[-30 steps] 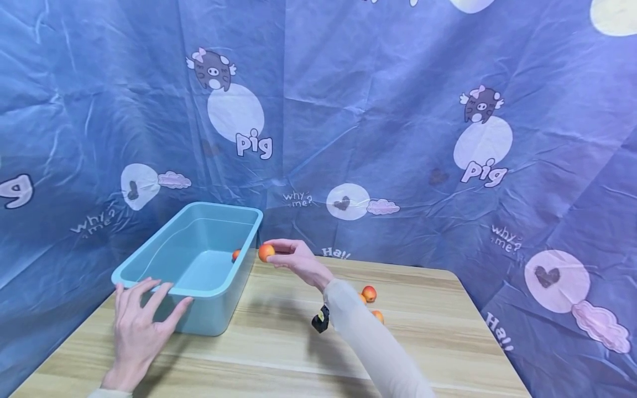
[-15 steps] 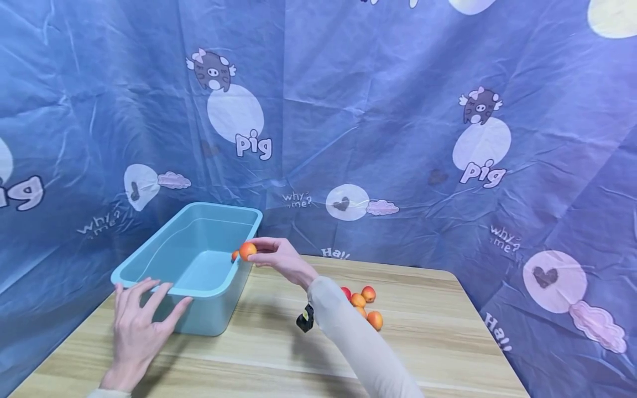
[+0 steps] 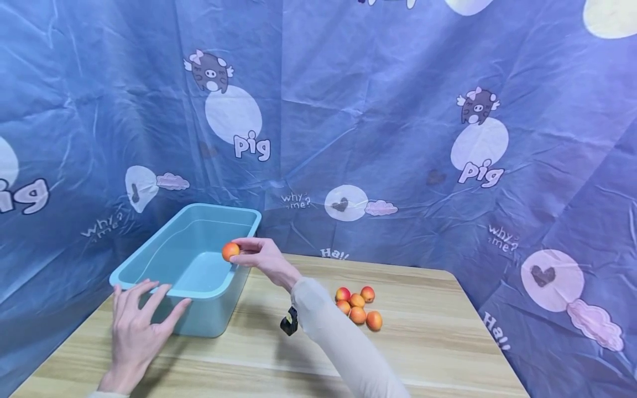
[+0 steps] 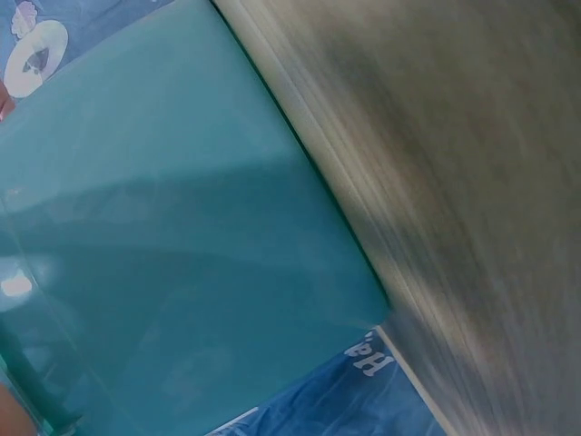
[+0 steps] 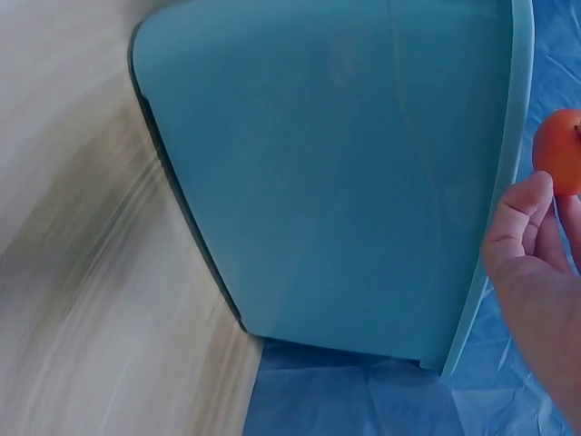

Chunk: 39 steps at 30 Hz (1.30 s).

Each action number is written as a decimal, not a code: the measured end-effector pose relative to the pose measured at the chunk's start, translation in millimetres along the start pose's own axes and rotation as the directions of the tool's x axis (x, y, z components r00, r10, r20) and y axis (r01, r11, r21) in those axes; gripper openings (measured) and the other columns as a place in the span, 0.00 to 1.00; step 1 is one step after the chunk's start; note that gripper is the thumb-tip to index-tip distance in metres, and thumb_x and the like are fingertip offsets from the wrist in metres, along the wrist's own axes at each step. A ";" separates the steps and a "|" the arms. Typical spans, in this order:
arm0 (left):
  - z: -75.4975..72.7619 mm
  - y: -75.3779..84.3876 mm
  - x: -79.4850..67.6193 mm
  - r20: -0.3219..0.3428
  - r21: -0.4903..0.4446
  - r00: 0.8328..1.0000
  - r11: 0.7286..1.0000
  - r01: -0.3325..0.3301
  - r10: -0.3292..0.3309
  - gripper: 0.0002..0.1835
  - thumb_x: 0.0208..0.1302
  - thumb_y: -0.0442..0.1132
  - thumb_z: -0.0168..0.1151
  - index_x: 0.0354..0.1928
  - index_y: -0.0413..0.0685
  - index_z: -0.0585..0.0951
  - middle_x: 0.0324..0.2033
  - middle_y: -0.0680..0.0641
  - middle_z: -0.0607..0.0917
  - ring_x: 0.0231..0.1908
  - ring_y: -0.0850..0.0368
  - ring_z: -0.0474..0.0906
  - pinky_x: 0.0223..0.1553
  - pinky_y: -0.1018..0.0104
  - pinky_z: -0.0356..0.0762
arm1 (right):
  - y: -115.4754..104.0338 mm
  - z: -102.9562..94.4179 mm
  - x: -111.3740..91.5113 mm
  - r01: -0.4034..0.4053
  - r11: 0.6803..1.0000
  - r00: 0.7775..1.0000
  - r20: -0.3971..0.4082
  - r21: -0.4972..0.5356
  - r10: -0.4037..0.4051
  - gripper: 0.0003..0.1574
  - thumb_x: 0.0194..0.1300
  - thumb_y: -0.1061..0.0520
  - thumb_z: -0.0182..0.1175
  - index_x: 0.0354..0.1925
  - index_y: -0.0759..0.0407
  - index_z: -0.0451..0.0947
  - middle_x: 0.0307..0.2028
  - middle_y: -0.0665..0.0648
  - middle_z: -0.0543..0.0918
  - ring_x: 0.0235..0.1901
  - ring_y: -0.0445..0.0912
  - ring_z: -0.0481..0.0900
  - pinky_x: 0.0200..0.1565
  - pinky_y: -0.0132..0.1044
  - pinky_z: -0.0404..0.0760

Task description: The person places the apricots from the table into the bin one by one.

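My right hand (image 3: pixel 264 258) pinches a small red-orange apple (image 3: pixel 230 251) between thumb and fingertips. In the head view the apple overlaps the right rim of a light blue plastic bin (image 3: pixel 209 207). The right wrist view shows the apple (image 5: pixel 558 154) just beyond the rim, with the bin's outer wall (image 5: pixel 318 182) below the hand. On the near rim rests my left hand (image 3: pixel 136 326), fingers spread over the edge and thumb pointing right along the outer wall. The left wrist view is mostly filled by the bin's wall (image 4: pixel 182 209).
Several similar small apples (image 3: pixel 357 315) lie in a cluster on the wooden table (image 3: pixel 423 342), right of the bin. A blue printed cloth (image 3: pixel 308 83) hangs behind the table. A black wrist camera (image 3: pixel 288 321) sits under the right forearm.
My right hand has moved left with the apple, from outside the bin to its right rim. The apple seen inside the bin is now hidden; the table cluster is uncovered. The left hand stays.
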<state>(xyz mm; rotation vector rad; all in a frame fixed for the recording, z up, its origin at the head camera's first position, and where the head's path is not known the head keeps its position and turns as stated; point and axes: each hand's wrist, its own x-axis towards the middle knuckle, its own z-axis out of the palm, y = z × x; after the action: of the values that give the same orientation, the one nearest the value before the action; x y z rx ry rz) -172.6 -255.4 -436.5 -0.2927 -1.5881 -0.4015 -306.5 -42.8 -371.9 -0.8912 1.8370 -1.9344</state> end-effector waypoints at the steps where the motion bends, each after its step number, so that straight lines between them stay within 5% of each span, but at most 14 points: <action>1: 0.0 0.2 0.1 -0.001 0.000 1.000 1.000 -0.001 0.001 0.33 0.44 0.67 0.62 0.28 0.40 0.83 0.32 0.36 0.80 0.37 0.37 0.74 0.55 0.35 0.52 | 0.0 1.0 0.2 -0.001 1.000 1.000 0.001 0.004 0.001 0.22 0.50 0.65 0.66 0.46 0.55 0.80 0.38 0.55 0.83 0.37 0.44 0.80 0.40 0.35 0.77; 9: 0.4 0.9 0.8 -0.008 -0.010 1.000 1.000 0.000 0.000 0.33 0.44 0.67 0.62 0.28 0.40 0.83 0.31 0.35 0.80 0.38 0.36 0.74 0.55 0.34 0.52 | -0.4 6.3 1.5 -0.015 0.999 0.999 -0.030 0.037 0.016 0.23 0.50 0.65 0.66 0.47 0.53 0.79 0.40 0.52 0.83 0.38 0.43 0.80 0.49 0.55 0.71; 20: 0.6 -0.2 -0.4 0.010 0.003 1.000 1.000 0.005 -0.005 0.33 0.44 0.67 0.61 0.29 0.40 0.83 0.32 0.36 0.80 0.39 0.36 0.75 0.55 0.34 0.51 | 1.1 10.2 3.9 -0.025 0.998 0.997 -0.070 0.061 0.029 0.23 0.52 0.66 0.65 0.48 0.55 0.78 0.43 0.51 0.82 0.39 0.43 0.81 0.47 0.53 0.73; 39: 2.3 3.4 1.4 -0.011 -0.019 1.000 1.000 0.015 -0.015 0.33 0.43 0.67 0.62 0.27 0.39 0.83 0.31 0.35 0.80 0.40 0.36 0.75 0.56 0.35 0.51 | 7.5 2.0 -4.6 0.003 0.993 1.000 -0.001 0.119 -0.003 0.24 0.55 0.66 0.62 0.52 0.65 0.73 0.44 0.54 0.81 0.41 0.44 0.80 0.50 0.55 0.69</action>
<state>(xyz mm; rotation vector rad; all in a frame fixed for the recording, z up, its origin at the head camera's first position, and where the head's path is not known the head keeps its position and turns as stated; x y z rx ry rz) -173.4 -251.4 -435.0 -0.2931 -1.5775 -0.4294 -303.1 -42.3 -380.3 -0.8557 1.7015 -2.0219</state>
